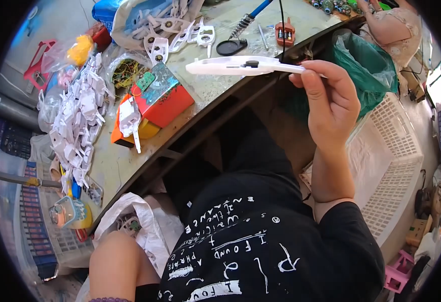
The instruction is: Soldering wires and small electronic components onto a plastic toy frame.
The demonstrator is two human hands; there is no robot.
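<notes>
Between the thumb and fingers of my right hand (334,98), a long slim white plastic housing (220,66) is pinched by its narrow end. It is held nearly level above the table's front edge, pointing left, and a small black part sits on its upper side. My left hand is out of view; only my bent left arm (117,261) shows at the lower left, with a purple bracelet at the bottom edge. On the worktable (208,95), a similar white housing (129,118) leans against a red box (167,105) with a green circuit board (145,80) on top.
A heap of white housings (79,116) lies left, and a bag of white parts (150,22) stands behind. A blue-handled soldering iron (255,11) rests in a coil holder. Right are a green bag (364,65), a white crate (401,126) and another person (394,30).
</notes>
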